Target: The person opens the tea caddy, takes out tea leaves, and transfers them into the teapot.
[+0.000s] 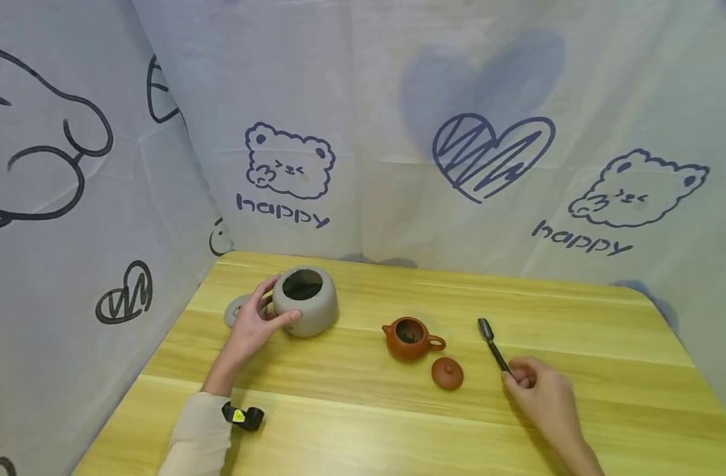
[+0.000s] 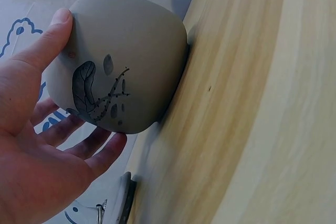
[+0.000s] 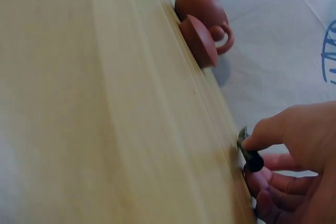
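At the table's left side my left hand (image 1: 254,328) grips the grey tea jar (image 1: 314,317), thumb on its near side and fingers around the far side. The jar stands upright and lidless, with dark tea leaves (image 1: 303,291) inside. A leaf drawing decorates its wall in the left wrist view. My right hand (image 1: 544,396) pinches the handle end of a dark tea scoop (image 1: 494,347), low over the table at right. Between the hands stands a brown clay teapot (image 1: 401,348), uncovered, some dark leaves in it. Its lid (image 1: 447,375) lies beside it, knob up.
Behind my left hand, the jar's grey lid (image 1: 235,308) lies on the wooden table (image 1: 339,410). A white cloth (image 1: 387,178) with printed bears and hearts hangs along the back and left. A black camera (image 1: 252,418) is strapped to my left wrist.
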`<action>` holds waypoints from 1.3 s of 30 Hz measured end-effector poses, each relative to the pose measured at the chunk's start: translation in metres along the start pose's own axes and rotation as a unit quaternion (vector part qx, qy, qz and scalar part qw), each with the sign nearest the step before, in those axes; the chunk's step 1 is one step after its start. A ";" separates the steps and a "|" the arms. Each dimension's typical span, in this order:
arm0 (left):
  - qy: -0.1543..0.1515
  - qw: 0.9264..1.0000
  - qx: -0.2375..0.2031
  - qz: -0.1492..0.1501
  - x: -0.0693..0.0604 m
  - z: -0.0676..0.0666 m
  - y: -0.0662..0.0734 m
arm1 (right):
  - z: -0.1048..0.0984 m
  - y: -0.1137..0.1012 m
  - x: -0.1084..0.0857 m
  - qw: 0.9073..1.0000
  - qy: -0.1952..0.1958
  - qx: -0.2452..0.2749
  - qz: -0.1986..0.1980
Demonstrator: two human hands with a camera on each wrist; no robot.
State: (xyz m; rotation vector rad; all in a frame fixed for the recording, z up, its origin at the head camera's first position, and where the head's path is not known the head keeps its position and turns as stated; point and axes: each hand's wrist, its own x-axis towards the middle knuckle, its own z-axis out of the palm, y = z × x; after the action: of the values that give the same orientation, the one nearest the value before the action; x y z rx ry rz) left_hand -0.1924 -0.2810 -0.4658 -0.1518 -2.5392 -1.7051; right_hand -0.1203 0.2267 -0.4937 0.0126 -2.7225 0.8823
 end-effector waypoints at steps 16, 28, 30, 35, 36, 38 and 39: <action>-0.004 1.000 -0.009 0.000 0.001 -0.004 0.005 | 0.003 -0.022 -0.004 0.998 -0.057 -0.038 0.002; -0.019 1.000 -0.010 -0.015 -0.003 -0.003 0.027 | -0.007 -0.023 -0.001 0.995 -0.089 -0.026 0.037; -0.023 1.000 -0.010 -0.019 -0.005 -0.004 0.036 | -0.008 -0.023 -0.001 0.995 -0.093 -0.021 0.041; -0.021 1.000 -0.001 -0.010 -0.003 -0.004 0.030 | -0.009 -0.022 0.001 0.995 -0.092 -0.012 0.040; -0.020 1.000 0.000 -0.005 -0.002 -0.005 0.026 | -0.009 -0.022 0.001 0.995 -0.091 -0.011 0.040; -0.020 1.000 0.000 0.002 0.000 -0.006 0.023 | -0.010 -0.022 0.001 0.995 -0.089 -0.011 0.040; -0.020 1.000 -0.001 0.004 0.000 -0.007 0.023 | -0.010 -0.023 0.002 0.995 -0.087 -0.011 0.038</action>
State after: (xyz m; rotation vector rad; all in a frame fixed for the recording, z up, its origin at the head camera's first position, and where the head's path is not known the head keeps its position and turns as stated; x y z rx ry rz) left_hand -0.1895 -0.2788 -0.4421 -0.1985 -2.5602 -1.7199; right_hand -0.1171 0.2144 -0.4723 -0.0201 -2.9107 0.9123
